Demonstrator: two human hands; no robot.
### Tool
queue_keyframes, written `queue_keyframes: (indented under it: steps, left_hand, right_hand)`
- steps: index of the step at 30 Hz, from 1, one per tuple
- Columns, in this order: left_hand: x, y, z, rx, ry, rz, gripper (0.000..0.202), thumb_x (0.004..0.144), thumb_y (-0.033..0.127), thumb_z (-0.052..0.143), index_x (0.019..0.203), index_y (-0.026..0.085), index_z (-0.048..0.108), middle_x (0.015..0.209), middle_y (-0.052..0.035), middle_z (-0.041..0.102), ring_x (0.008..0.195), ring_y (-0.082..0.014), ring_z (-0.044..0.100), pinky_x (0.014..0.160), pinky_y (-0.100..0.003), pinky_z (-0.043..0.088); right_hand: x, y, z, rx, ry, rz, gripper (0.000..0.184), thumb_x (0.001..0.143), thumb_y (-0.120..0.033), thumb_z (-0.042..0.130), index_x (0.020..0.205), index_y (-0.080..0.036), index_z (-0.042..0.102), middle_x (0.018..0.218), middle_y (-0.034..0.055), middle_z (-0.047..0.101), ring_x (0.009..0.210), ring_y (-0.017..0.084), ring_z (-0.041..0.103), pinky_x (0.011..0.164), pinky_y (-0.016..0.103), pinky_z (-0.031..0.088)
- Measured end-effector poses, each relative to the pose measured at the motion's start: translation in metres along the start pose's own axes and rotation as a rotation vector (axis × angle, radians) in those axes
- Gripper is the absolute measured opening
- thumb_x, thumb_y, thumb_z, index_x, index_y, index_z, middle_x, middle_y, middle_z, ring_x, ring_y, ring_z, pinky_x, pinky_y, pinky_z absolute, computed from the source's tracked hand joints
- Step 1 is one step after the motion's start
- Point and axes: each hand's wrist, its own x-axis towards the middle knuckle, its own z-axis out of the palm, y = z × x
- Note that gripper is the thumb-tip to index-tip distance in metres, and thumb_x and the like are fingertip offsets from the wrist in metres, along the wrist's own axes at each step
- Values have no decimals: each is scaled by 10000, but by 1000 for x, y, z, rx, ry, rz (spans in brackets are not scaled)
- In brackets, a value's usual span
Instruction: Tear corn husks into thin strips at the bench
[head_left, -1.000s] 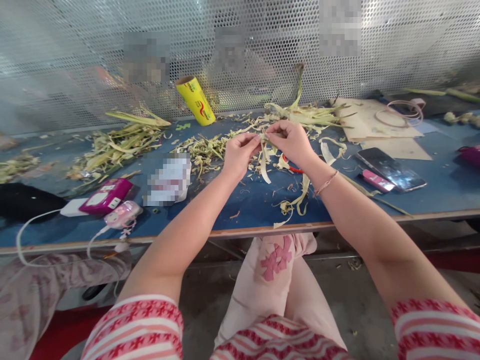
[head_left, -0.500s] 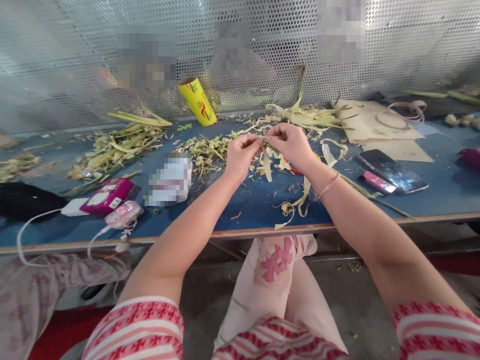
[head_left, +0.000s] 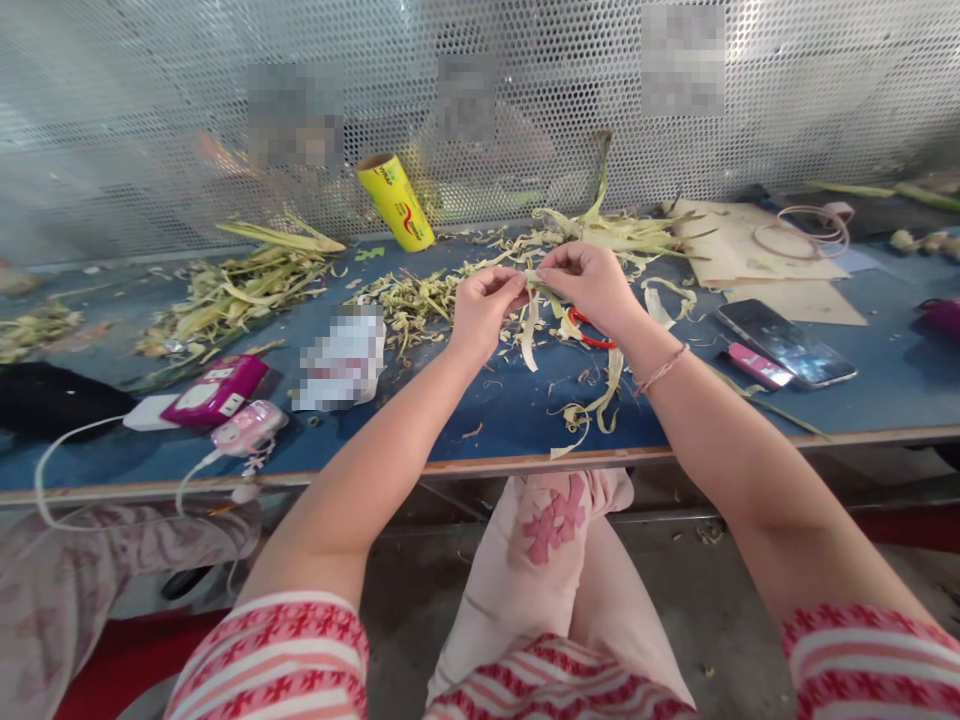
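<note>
While both hands meet above the blue table, the lines run:
Left hand: fingertips pinched on the leaf strip.
Right hand: fingers clamped on the same strip's top.
Strip: pale, fibrous, limp, hanging at 12 o'clock from the table edge.
Roll: yellow cylinder at 11 o'clock, print unreadable.
Phone: glossy slab at 3 o'clock.

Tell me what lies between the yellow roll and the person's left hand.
In the head view, a heap of pale leaf strips on the blue table lies between yellow roll and left hand.
</note>
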Motion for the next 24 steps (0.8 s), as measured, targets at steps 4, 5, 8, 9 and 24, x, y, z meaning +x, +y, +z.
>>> queue_keyframes:
  steps: [4,5,8,9,24]
  left_hand:
    - [0,1,0,-6,-4,-12,98,753,131,692,675,182,660,648,23,653,643,-81,627,766,-262,555]
    - [0,1,0,-6,-6,-17,98,751,131,693,673,181,660,646,24,654,639,-79,625,759,-258,554]
    - [0,1,0,-6,-9,-24,94,734,145,717,670,177,656,637,29,653,633,-72,623,743,-244,553]
    - [0,0,0,-8,-11,-22,97,726,152,730,672,176,654,635,31,651,633,-70,624,744,-242,553]
    - [5,-10,-3,24,-33,-10,192,688,208,796,650,183,609,580,33,610,571,-67,583,686,-240,518]
  right_hand:
    - [-2,-6,0,-28,-12,-18,67,762,-214,660,750,-165,618,688,-2,571,673,112,511,638,276,433]
    - [-3,-8,0,-30,-15,-17,63,760,-209,659,748,-164,617,689,-2,574,665,109,507,636,275,432]
    - [-4,-9,0,-27,-23,-6,69,759,-214,661,746,-162,617,683,-3,574,646,104,496,621,272,423]
    - [-4,-8,0,-22,-24,-3,74,761,-220,661,746,-163,617,678,-4,572,643,104,493,615,270,418]
    - [-1,2,3,-68,15,-20,71,747,-230,649,745,-182,596,679,-4,574,638,111,497,622,277,431]
